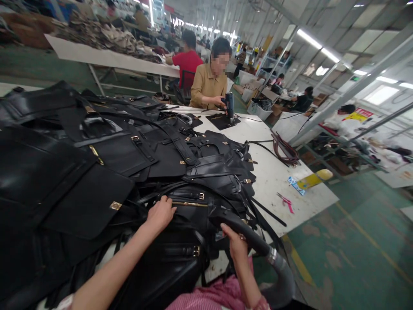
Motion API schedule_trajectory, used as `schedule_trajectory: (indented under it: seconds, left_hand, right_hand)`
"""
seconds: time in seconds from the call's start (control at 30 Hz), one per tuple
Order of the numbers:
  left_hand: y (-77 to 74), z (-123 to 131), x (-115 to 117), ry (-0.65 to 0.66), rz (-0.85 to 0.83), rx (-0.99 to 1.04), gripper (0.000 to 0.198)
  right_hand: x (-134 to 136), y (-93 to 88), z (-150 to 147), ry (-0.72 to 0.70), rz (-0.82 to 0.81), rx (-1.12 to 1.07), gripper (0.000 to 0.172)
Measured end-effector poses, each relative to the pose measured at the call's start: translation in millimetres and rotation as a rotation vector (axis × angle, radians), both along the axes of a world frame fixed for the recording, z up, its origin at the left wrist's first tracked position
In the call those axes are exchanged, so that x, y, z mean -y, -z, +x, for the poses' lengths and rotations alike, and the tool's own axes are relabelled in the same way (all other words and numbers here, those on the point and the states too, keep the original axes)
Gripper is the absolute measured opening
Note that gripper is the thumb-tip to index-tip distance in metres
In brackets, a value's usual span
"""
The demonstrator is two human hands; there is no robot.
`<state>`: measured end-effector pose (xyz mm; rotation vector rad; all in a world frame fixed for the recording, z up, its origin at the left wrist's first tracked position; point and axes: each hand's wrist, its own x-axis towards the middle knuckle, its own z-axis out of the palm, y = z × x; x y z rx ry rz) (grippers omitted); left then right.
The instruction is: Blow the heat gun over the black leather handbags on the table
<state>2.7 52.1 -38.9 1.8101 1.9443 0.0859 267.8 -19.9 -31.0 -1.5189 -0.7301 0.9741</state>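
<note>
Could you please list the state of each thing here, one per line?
Left hand: resting flat on the black bag, fingers bent.
Right hand: closed around the black hose.
Black bag: lying on the pile, gold zip shut.
Black hose: held, curving down off the table edge.
Pink scissors: lying loose on the white table.
Yellow tube: lying on its side.

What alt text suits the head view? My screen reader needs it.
A person's left hand presses on a pile of black leather bags on a white table while the right hand grips a black hose. Across the table, a co-worker handles a dark tool.
</note>
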Motion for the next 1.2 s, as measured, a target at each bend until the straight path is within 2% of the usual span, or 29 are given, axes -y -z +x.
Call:
schedule_trajectory:
  seconds: [0.07,0.17,0.27,0.4,0.5,0.6,0.67,0.77,0.87,0.97,1.03,1.1,1.2]
  left_hand:
    - [-2.2,-16,-1,-0.065,-0.055,-0.027,0.039]
    - [1.3,-40,15,-0.131,-0.099,-0.017,0.052]
    - [10.0,-42,37,-0.171,-0.103,0.042,0.055]
    - [20.4,-28,51,-0.241,-0.146,0.085,0.064]
    - [26.8,-28,54,-0.234,-0.169,0.111,0.069]
    - [34.6,-38,56,-0.227,-0.188,0.167,0.071]
    - [39.8,-45,53,-0.257,-0.198,0.213,0.069]
    - [43.6,-53,44,-0.277,-0.197,0.243,0.06]
    - [42.7,-59,39,-0.254,-0.175,0.264,0.05]
    - [43.4,-68,51,-0.276,-0.168,0.384,0.053]
    - [45.6,-74,71,-0.313,-0.224,0.457,0.054]
    - [46.9,-76,96,-0.371,-0.304,0.528,0.053]
    - [44.2,-67,125,-0.532,-0.303,0.718,0.049]
  right_hand:
    - [-16,-0.1,-10,-0.096,0.002,-0.025,0.031]
    - [-47,1.6,-35,-0.317,0.053,-0.015,0.03]
    - [-77,10.3,-67,-0.517,0.145,0.016,0.027]
    - [-105,31.0,-114,-0.604,0.226,0.061,0.026]
    - [-114,42.0,-152,-0.686,0.266,0.069,0.026]
    - [-116,39.3,-183,-0.769,0.325,0.11,0.028]
    - [-113,29.2,-188,-0.753,0.371,0.128,0.029]
    - [-98,9.6,-158,-0.658,0.42,0.069,0.033]
    - [-72,1.2,-91,-0.513,0.359,0.052,0.032]
    - [-52,13.1,-21,-0.289,0.153,0.115,0.031]
    - [-46,27.3,9,-0.185,0.038,0.137,0.032]
    - [-47,40.8,20,-0.143,-0.013,0.135,0.036]
    - [-56,55.8,5,-0.159,0.018,0.103,0.04]
